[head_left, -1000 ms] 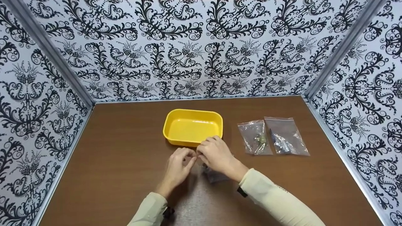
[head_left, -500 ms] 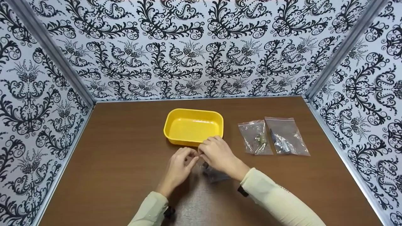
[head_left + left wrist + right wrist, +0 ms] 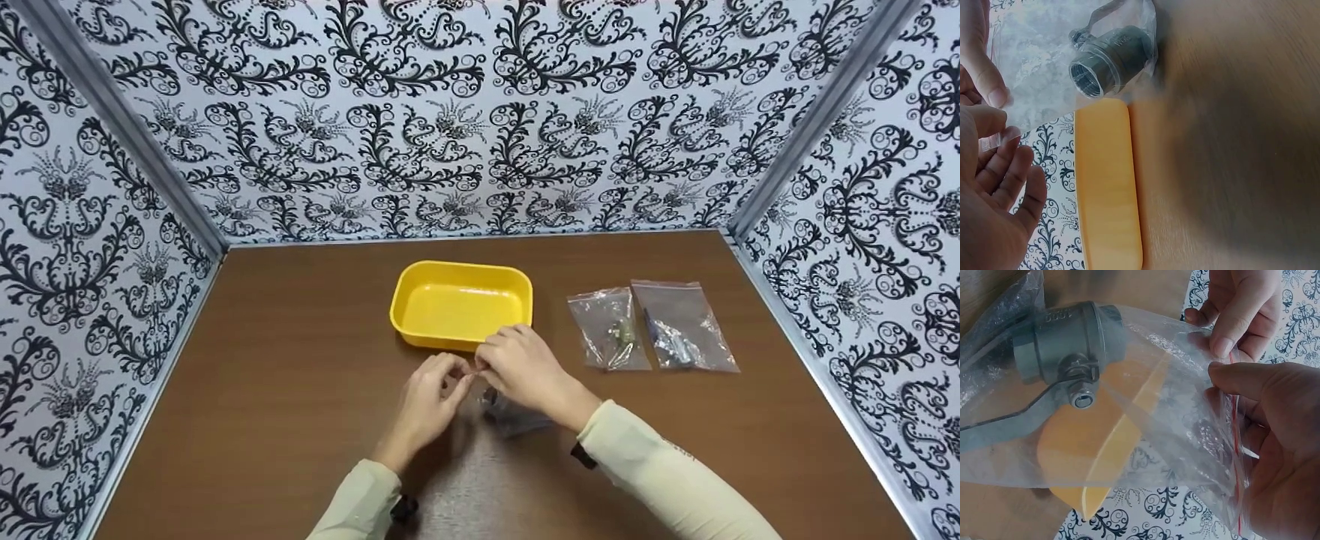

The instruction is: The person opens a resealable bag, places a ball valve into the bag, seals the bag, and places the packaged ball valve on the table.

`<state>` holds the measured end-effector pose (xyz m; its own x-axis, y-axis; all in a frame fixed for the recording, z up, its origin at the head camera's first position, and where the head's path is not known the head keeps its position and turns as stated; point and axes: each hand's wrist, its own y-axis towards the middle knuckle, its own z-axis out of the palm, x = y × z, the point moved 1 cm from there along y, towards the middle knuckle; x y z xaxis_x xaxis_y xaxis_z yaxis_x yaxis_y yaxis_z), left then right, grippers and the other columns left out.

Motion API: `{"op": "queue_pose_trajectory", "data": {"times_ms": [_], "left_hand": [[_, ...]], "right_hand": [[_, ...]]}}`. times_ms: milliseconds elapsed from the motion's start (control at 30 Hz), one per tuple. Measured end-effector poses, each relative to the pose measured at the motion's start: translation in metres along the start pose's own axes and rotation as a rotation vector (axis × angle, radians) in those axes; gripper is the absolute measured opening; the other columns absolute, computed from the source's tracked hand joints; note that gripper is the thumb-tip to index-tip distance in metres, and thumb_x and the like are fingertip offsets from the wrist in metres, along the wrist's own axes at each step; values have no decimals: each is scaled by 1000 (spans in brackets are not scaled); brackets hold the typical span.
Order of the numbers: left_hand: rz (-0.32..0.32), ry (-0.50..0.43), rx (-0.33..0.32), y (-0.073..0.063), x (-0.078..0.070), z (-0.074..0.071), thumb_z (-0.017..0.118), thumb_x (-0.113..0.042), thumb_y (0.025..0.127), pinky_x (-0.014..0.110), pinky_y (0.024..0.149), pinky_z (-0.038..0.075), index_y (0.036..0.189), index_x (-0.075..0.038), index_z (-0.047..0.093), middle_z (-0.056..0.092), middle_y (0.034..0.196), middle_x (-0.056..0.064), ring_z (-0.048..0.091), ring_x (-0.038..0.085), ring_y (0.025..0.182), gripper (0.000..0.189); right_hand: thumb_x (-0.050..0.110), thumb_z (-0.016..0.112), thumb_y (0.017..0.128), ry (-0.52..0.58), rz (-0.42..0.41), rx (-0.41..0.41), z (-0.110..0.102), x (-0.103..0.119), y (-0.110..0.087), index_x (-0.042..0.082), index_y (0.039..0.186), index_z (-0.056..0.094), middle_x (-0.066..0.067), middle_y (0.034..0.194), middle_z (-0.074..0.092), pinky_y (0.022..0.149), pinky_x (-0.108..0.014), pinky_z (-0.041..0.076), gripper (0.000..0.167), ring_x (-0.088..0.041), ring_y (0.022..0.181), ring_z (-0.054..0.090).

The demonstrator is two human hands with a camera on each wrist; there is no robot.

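A clear zip bag (image 3: 1196,461) with a red line along its mouth hangs between the two hands, just in front of the yellow tray (image 3: 457,311). Inside it lies a grey metal ball valve (image 3: 1064,340) with a long lever handle (image 3: 1013,427). My left hand (image 3: 429,401) pinches the bag's mouth between thumb and fingers at one end. Close beside it, my right hand (image 3: 525,375) pinches the same edge, its thumb near the left thumb. In the head view, the right hand and forearm cover much of the bag.
Two more clear zip bags lie on the brown table (image 3: 300,360) at the right. One bag (image 3: 596,307) has small greenish-yellow parts; the other bag (image 3: 679,304) holds blue and silvery items. Patterned walls (image 3: 480,150) enclose the back and sides.
Both hands stay at the bag's mouth. The right hand has shifted very slightly to the right; the tray and the other bags stay where they were.
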<state>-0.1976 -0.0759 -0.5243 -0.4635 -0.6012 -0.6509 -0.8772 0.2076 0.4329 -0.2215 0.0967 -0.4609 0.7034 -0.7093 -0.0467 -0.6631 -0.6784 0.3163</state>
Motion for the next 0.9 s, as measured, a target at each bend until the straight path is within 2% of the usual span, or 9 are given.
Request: {"op": "queue_pose_trajectory", "data": {"times_ms": [200, 400, 667, 900], "left_hand": [[13, -18, -2, 1, -1, 0, 67, -22, 92, 31, 69, 55, 94, -18, 67, 64, 87, -7, 61, 11, 83, 5], [17, -11, 0, 0, -1, 2, 65, -20, 93, 31, 67, 52, 92, -17, 65, 61, 84, -7, 61, 16, 80, 4], [23, -9, -10, 1, -4, 3, 67, -24, 92, 32, 66, 53, 93, -18, 66, 62, 84, -6, 59, 10, 79, 7], [64, -1, -53, 2, -4, 4, 69, -21, 91, 29, 64, 52, 89, -18, 68, 62, 82, -6, 58, 10, 77, 4]], "right_hand": [[26, 75, 83, 7, -42, -36, 1, 0, -1, 23, 83, 71, 9, 85, 71, 83, -36, 46, 5, -17, 85, 63], [25, 75, 83, 12, -14, -10, -1, -5, -3, 22, 83, 69, 8, 84, 70, 82, -36, 47, 7, -17, 86, 63], [25, 74, 83, 27, -1, -19, 1, -6, -3, 22, 80, 69, 8, 81, 69, 79, -35, 46, 7, -17, 82, 61], [27, 74, 82, 47, 6, -15, 2, -6, -2, 22, 81, 71, 9, 82, 70, 79, -35, 46, 6, -16, 82, 62]]}}
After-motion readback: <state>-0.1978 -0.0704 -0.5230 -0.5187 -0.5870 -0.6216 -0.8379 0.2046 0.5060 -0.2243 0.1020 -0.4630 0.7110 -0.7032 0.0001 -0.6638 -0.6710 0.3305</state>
